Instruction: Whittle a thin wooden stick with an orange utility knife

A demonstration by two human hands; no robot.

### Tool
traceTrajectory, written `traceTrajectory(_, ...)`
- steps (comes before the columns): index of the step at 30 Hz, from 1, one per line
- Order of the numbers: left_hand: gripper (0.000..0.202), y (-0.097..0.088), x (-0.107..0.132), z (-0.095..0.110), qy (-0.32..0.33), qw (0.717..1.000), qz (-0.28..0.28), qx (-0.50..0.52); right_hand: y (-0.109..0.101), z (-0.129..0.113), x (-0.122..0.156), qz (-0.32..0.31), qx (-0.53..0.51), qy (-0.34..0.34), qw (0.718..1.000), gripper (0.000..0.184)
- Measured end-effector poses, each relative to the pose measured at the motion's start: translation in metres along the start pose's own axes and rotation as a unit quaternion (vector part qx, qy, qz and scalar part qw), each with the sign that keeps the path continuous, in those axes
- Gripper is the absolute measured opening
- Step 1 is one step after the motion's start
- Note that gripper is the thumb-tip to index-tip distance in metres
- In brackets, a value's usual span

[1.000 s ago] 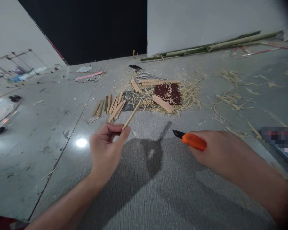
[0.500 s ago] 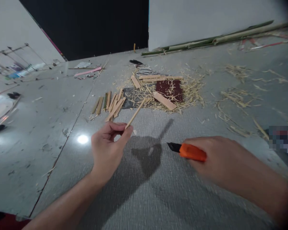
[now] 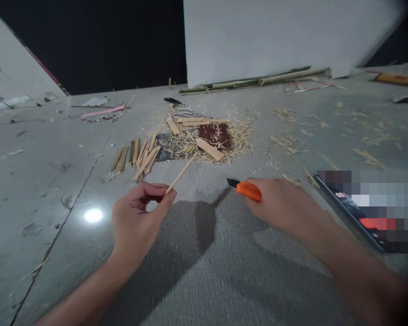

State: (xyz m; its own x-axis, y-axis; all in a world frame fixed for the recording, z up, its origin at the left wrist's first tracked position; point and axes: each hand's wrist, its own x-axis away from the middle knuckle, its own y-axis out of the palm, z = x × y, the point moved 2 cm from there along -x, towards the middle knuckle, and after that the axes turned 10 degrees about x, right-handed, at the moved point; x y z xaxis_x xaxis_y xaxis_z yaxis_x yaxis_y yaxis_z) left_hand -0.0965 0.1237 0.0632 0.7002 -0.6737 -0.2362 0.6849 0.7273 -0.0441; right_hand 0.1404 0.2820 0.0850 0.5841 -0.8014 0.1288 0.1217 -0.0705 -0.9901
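My left hand (image 3: 141,217) pinches the near end of a thin bamboo stick (image 3: 182,173), which slants up and away to the right. To the right, my right hand (image 3: 282,203) is wrapped round an orange utility knife (image 3: 249,190). Its dark blade points left toward the stick, with a gap between them. Beyond both hands, a flat pale bamboo piece (image 3: 210,149) rests on a dark red sheet (image 3: 221,131) strewn with shavings. Several short bamboo strips (image 3: 141,156) lie in a row to the left of it.
Curly bamboo shavings (image 3: 241,138) spread over the floor. Long green bamboo poles (image 3: 251,82) lie along the white wall. A pink strip (image 3: 104,111) is at the far left. A device with a partly blurred screen (image 3: 357,213) stands at the right.
The view has swung to the right, bringing more of the screened device into sight. My right hand has moved the knife farther forward. My left hand still holds the stick.
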Motion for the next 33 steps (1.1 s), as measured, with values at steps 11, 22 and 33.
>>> traceTrajectory(11, 0.018, 0.004, 0.0, -0.005, -0.013, 0.99, -0.115, -0.076, -0.005, -0.01, 0.003, 0.11, -0.174, -0.014, 0.979, 0.026)
traceTrajectory(22, 0.012, 0.012, 0.009, -0.002, 0.011, 0.974, -0.206, -0.097, 0.008, -0.02, 0.004, 0.064, -0.303, -0.044, 0.95, 0.032)
traceTrajectory(33, 0.01, 0.014, 0.008, -0.002, 0.009, 0.964, -0.237, -0.12, 0.007, -0.017, 0.001, 0.081, -0.32, -0.043, 0.943, 0.04)
